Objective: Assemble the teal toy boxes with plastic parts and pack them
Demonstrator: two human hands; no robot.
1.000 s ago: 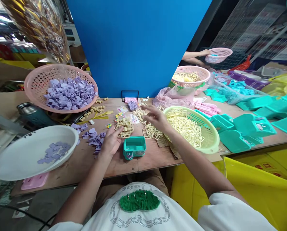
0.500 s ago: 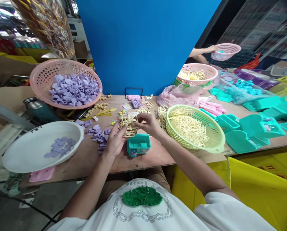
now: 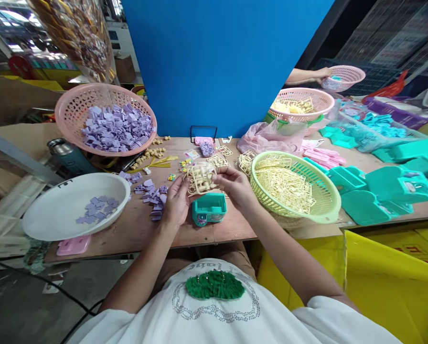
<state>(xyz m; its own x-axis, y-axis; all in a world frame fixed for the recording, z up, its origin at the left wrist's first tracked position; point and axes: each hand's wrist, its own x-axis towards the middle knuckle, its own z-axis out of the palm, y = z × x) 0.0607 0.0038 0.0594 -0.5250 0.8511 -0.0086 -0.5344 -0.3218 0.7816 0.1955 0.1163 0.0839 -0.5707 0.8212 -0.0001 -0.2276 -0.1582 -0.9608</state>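
Cream plastic parts frame (image 3: 200, 178): held up between both hands above the wooden worktable (image 3: 214, 229), just over a small teal box (image 3: 209, 209) that stands open-topped on the board. Left hand (image 3: 176, 203): fingers closed on the frame's left edge, thumb on top. Right hand (image 3: 235, 186): fingers pinched shut on the frame's right edge.

Green mesh basket (image 3: 321, 210): right of the hands, filled with more cream frames; several loose frames lie on the table beside its left rim.

Pink basket (image 3: 70, 107): far left, tilted, heaped with lilac plastic pieces (image 3: 115, 128). More lilac pieces are scattered on the table just left of the left hand.

White bowl (image 3: 56, 215): near left, holding a small cluster of lilac pieces. A pink flat part (image 3: 73, 245) lies below it at the table edge.

Metal flask (image 3: 69, 155): lying between the pink basket and the white bowl.

Teal housings (image 3: 386, 188): grouped on the table's right side.

Blue panel (image 3: 221, 62): upright behind the table.

Second pink basket (image 3: 302, 102): behind the panel's right edge, with cream parts inside. Another person's hand (image 3: 323, 73) holds a third pink basket (image 3: 345, 76) farther back.
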